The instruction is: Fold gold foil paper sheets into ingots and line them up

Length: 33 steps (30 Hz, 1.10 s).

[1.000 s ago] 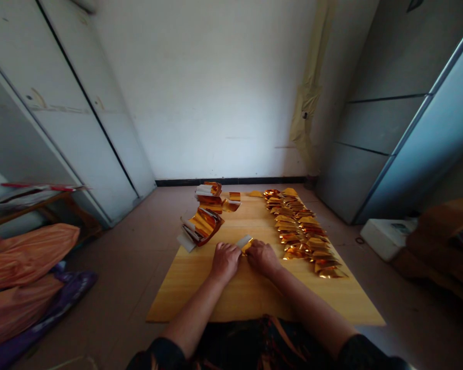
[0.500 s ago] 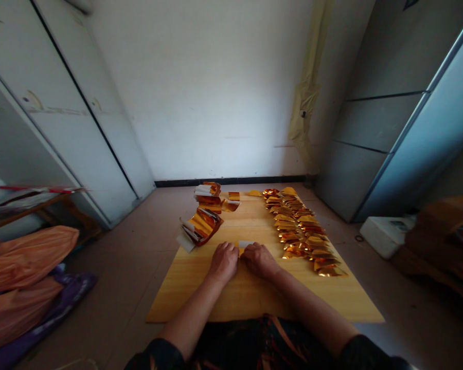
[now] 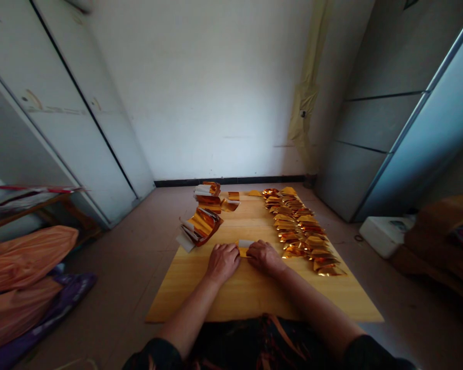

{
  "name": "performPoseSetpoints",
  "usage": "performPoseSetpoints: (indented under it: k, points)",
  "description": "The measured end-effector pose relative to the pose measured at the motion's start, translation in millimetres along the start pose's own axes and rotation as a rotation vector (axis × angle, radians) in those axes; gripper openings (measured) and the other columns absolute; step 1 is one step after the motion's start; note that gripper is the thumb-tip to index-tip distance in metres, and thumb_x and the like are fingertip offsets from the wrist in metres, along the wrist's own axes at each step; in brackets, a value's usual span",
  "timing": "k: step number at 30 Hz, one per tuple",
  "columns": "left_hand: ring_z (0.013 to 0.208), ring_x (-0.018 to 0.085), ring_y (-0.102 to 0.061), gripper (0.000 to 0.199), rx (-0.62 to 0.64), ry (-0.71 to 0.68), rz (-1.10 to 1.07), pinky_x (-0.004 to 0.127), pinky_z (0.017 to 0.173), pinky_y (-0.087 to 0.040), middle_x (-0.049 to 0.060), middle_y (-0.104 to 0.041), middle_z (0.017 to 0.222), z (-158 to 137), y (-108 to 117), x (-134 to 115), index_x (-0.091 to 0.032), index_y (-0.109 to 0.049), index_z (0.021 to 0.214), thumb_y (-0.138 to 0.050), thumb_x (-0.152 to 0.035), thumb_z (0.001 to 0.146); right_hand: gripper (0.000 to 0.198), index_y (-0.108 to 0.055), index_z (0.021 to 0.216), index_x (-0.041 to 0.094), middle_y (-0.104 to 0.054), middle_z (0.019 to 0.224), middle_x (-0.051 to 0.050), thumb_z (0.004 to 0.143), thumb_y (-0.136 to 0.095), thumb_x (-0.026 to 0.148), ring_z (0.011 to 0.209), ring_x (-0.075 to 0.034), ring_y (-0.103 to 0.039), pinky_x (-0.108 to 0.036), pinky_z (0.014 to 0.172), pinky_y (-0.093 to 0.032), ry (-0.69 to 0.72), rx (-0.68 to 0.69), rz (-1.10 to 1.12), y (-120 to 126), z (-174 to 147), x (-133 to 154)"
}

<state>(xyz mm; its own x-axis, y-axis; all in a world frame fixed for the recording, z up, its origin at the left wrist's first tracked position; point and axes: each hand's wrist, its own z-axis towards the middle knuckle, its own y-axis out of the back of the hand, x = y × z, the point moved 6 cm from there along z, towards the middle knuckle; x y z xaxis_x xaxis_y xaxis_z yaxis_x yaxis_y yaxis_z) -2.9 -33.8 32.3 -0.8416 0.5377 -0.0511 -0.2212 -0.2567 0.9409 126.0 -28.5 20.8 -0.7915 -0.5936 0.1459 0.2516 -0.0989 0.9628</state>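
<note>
Between my hands, near the middle of the wooden board (image 3: pixel 254 298), lies a sheet of gold foil paper (image 3: pixel 244 252) with its pale side showing at the back. My left hand (image 3: pixel 223 261) grips the sheet's left end, fingers curled and pressed together. At the right end, my right hand (image 3: pixel 266 257) holds the paper with bent fingers. Both thumbs are mostly hidden. Loose stacks of gold foil sheets (image 3: pixel 205 224) lie beyond my left hand. Right of my right hand stand rows of folded gold foil pieces (image 3: pixel 293 226).
A white wall (image 3: pixel 224 103) rises behind the board. Pale cabinets (image 3: pixel 73 103) stand on the left, with orange bags (image 3: pixel 27 257) below. On the right are a grey refrigerator (image 3: pixel 374 118), a white box (image 3: pixel 384 234) and brown wooden furniture (image 3: pixel 424 241).
My hands have moved slightly apart, the right one to the right and the left one to the left. More of the gold foil paper shows between them.
</note>
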Motion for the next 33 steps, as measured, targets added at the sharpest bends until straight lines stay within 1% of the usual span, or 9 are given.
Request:
performPoseSetpoints:
  k: [4, 10, 11, 13, 16, 20, 24, 27, 33]
  points:
    - [0.089, 0.018, -0.06, 0.015, 0.0, -0.004, -0.027, 0.036, 0.082, -0.034, 0.004, -0.069, 0.096, 0.4, 3.6, 4.7, -0.022, -0.064, 0.085, -0.049, -0.024, 0.087, 0.017, -0.067, 0.086, 0.022, -0.063, 0.09, -0.003, 0.089, -0.052, 0.028, 0.086, -0.016, -0.051, -0.027, 0.072, -0.032, 0.011, 0.015, -0.009, -2.8, 0.5, 3.9]
    - [0.099, 0.019, -0.06, 0.015, 0.015, -0.007, -0.075, 0.038, 0.086, -0.033, 0.003, -0.068, 0.11, -2.8, 3.3, 9.2, -0.025, -0.064, 0.093, -0.05, -0.025, 0.086, 0.024, -0.065, 0.081, 0.021, -0.063, 0.088, -0.003, 0.092, -0.046, 0.03, 0.089, -0.017, -0.049, -0.03, 0.075, -0.03, 0.012, 0.057, -0.075, 6.9, -6.2, 10.6]
    - [0.101, 0.019, -0.059, 0.016, 0.019, -0.01, -0.079, 0.038, 0.086, -0.033, 0.003, -0.067, 0.112, -3.8, 2.9, 9.5, -0.026, -0.064, 0.095, -0.05, -0.026, 0.087, 0.024, -0.065, 0.083, 0.021, -0.063, 0.088, -0.004, 0.092, -0.045, 0.031, 0.089, -0.017, -0.049, -0.03, 0.076, -0.03, 0.018, 0.064, -0.082, 8.7, -6.6, 12.4]
    - [0.103, 0.019, -0.058, 0.017, 0.024, -0.013, -0.084, 0.037, 0.087, -0.033, 0.004, -0.066, 0.114, -5.6, 2.1, 10.4, -0.026, -0.064, 0.097, -0.05, -0.027, 0.087, 0.021, -0.065, 0.092, 0.022, -0.062, 0.091, -0.004, 0.091, -0.047, 0.033, 0.091, -0.018, -0.048, -0.03, 0.077, -0.03, 0.042, 0.064, -0.089, 11.1, -6.0, 17.3]
    - [0.106, 0.018, -0.057, 0.018, 0.027, -0.021, -0.093, 0.037, 0.087, -0.034, 0.003, -0.065, 0.117, -7.5, 0.9, 11.6, -0.027, -0.063, 0.1, -0.049, -0.027, 0.088, 0.023, -0.063, 0.102, 0.025, -0.061, 0.098, -0.005, 0.09, -0.049, 0.039, 0.092, -0.019, -0.047, -0.03, 0.077, -0.03, 0.059, 0.043, -0.096, 10.6, -3.7, 23.2]
    - [0.108, 0.018, -0.057, 0.018, 0.031, -0.01, -0.104, 0.037, 0.087, -0.033, 0.002, -0.065, 0.118, -7.9, -0.8, 12.4, -0.027, -0.062, 0.101, -0.05, -0.026, 0.088, 0.022, -0.065, 0.097, 0.026, -0.061, 0.097, -0.004, 0.091, -0.048, 0.039, 0.092, -0.019, -0.047, -0.03, 0.077, -0.029, 0.044, 0.022, -0.098, 6.8, -6.6, 22.1]
    - [0.104, 0.019, -0.058, 0.012, 0.032, 0.04, -0.097, 0.037, 0.086, -0.033, 0.002, -0.067, 0.114, -4.9, -1.7, 11.4, -0.024, -0.063, 0.092, -0.058, -0.031, 0.084, 0.023, -0.065, 0.089, 0.025, -0.061, 0.093, -0.003, 0.093, -0.045, 0.035, 0.09, -0.016, -0.047, -0.029, 0.078, -0.028, 0.04, 0.004, -0.079, 5.4, -15.8, 14.6]
    - [0.098, 0.02, -0.059, 0.015, 0.037, 0.068, -0.086, 0.037, 0.083, -0.032, 0.003, -0.069, 0.105, -1.7, -1.7, 9.6, -0.023, -0.062, 0.087, -0.061, -0.036, 0.081, 0.025, -0.064, 0.083, 0.022, -0.062, 0.088, -0.002, 0.094, -0.044, 0.03, 0.086, -0.015, -0.048, -0.029, 0.076, -0.028, 0.031, 0.003, -0.078, 3.9, -18.0, 9.6]
    - [0.092, 0.021, -0.059, 0.016, 0.057, 0.083, -0.057, 0.036, 0.081, -0.031, 0.004, -0.069, 0.09, 3.1, -0.9, 8.9, -0.022, -0.062, 0.087, -0.06, -0.037, 0.081, 0.022, -0.064, 0.085, 0.02, -0.063, 0.09, -0.003, 0.094, -0.045, 0.029, 0.085, -0.015, -0.051, -0.028, 0.071, -0.03, 0.015, -0.001, -0.111, 1.6, -9.4, 4.6]
